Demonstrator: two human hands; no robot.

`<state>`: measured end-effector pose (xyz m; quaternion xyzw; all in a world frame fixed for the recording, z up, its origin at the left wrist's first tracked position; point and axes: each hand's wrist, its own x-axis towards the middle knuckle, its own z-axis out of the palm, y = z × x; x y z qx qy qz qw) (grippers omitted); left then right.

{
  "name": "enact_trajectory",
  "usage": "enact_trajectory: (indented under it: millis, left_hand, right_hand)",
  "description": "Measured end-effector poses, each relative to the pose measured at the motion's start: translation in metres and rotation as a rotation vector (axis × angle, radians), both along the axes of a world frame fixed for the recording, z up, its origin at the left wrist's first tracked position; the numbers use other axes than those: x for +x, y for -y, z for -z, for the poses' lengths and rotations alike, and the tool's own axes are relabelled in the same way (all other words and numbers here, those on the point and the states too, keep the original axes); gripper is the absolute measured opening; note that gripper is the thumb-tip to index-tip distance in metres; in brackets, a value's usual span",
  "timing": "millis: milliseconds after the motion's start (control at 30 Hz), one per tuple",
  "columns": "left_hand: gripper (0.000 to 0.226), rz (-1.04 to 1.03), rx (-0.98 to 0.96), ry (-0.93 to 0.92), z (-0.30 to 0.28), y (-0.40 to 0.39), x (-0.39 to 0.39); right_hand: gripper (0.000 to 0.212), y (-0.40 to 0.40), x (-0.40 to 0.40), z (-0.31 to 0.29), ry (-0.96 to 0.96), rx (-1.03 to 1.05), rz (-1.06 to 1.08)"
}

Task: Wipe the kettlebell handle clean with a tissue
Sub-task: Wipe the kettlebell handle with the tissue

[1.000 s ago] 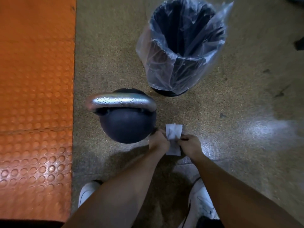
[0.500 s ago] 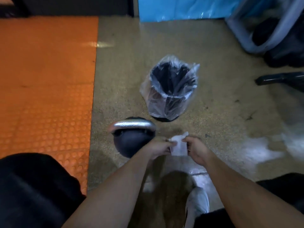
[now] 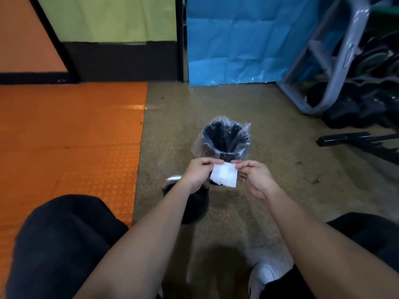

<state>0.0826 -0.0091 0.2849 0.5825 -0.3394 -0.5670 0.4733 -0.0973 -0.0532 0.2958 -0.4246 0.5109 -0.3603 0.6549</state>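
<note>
Tissue point(image 3: 224, 175) hangs between both hands, a small white square stretched flat in the air. The left hand point(image 3: 197, 174) pinches its upper left corner between thumb and fingertips, and the right hand point(image 3: 254, 176) pinches the upper right corner the same way, the other fingers loosely curled. The sheet is held up above the floor, in front of the bin and clear of the kettlebell.

The kettlebell point(image 3: 194, 207) stands on the speckled floor point(image 3: 269, 130) just below the left wrist, near the edge of the orange mat point(image 3: 71, 134). Only the left end of its shiny handle point(image 3: 171, 180) shows; the rest is hidden by the hand. Just beyond the tissue stands a black bin point(image 3: 224, 140) lined with a clear plastic bag. Dark trouser knees fill the lower corners, and a white shoe point(image 3: 262, 277) rests on the floor near the bottom edge. A blue sheet point(image 3: 248, 39) hangs on the far wall, with a grey rack point(image 3: 336, 67) of dark weights to the right.
</note>
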Motion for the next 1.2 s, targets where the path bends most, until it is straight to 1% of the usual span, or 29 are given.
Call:
enact_trajectory:
  millis: [67, 133, 167, 200, 267, 300, 333, 367, 433, 500, 600, 733, 800, 867, 933, 1000, 1033, 1100, 1133, 1200]
  left_hand:
    - [0.025, -0.060, 0.004, -0.158, -0.014, -0.009, 0.005]
    - [0.023, -0.060, 0.014, -0.309, -0.026, -0.020, 0.010]
    - [0.022, -0.036, 0.014, -0.322, -0.028, -0.024, 0.012]
    - [0.025, -0.001, 0.015, -0.297, -0.028, -0.027, 0.014]
    - [0.039, 0.039, 0.024, -0.156, -0.029, -0.031, 0.016]
    - [0.044, 0.029, 0.025, -0.106, -0.028, -0.032, 0.016]
    - [0.045, 0.007, 0.017, -0.082, -0.028, -0.032, 0.018]
    - [0.043, -0.011, 0.004, -0.080, -0.030, -0.033, 0.019]
    - [0.034, -0.032, -0.015, -0.080, -0.033, -0.032, 0.025]
    - [0.028, -0.069, -0.018, -0.088, -0.036, -0.031, 0.032]
    - [0.025, -0.094, -0.007, -0.133, -0.038, -0.028, 0.040]
    - [0.024, -0.139, -0.034, -0.119, -0.029, -0.025, 0.048]
    - [0.026, -0.184, -0.051, -0.079, -0.019, -0.025, 0.055]
    - [0.023, -0.272, -0.055, 0.003, -0.008, -0.023, 0.068]
    - [0.017, -0.413, -0.058, 0.152, 0.003, -0.019, 0.093]
    - [0.014, -0.490, -0.046, 0.358, 0.018, -0.013, 0.126]
    - [0.015, -0.496, -0.035, 0.448, 0.030, -0.010, 0.143]
    - [0.022, -0.466, 0.021, 0.547, 0.062, -0.006, 0.172]
    - [0.023, -0.442, 0.064, 0.573, 0.081, -0.005, 0.182]
    - [0.021, -0.398, 0.164, 0.566, 0.125, -0.008, 0.193]
  right_hand:
    - [0.032, -0.003, 0.009, -0.013, 0.000, -0.035, 0.020]
    - [0.032, -0.007, 0.016, -0.021, -0.001, -0.044, 0.033]
    - [0.031, -0.008, 0.018, -0.025, -0.003, -0.045, 0.040]
    - [0.030, -0.009, 0.020, -0.028, -0.011, -0.052, 0.048]
    - [0.023, -0.013, 0.022, -0.032, 0.001, -0.062, 0.059]
    - [0.018, -0.015, 0.022, -0.032, 0.043, -0.046, 0.051]
    - [0.019, -0.017, 0.021, -0.032, 0.092, -0.019, 0.023]
    - [0.024, -0.017, 0.021, -0.030, 0.106, 0.003, -0.021]
    - [0.030, -0.017, 0.024, -0.029, -0.029, -0.012, -0.118]
    - [0.024, -0.013, 0.030, -0.029, -0.163, -0.076, -0.145]
    - [0.013, -0.006, 0.042, -0.032, -0.111, -0.092, -0.134]
    - [0.009, 0.001, 0.066, -0.025, -0.065, -0.133, -0.206]
    - [0.008, 0.004, 0.079, -0.017, -0.060, -0.130, -0.220]
    - [0.004, 0.010, 0.088, -0.006, -0.076, -0.111, -0.233]
    - [0.004, 0.019, 0.090, 0.007, -0.128, -0.098, -0.250]
    - [0.008, 0.030, 0.086, 0.028, -0.185, -0.075, -0.185]
    - [0.010, 0.036, 0.083, 0.043, -0.200, -0.050, -0.126]
    - [0.022, 0.047, 0.077, 0.074, -0.192, 0.049, -0.030]
    - [0.030, 0.050, 0.075, 0.090, -0.187, 0.117, -0.014]
    - [0.042, 0.052, 0.073, 0.124, -0.199, 0.243, -0.018]
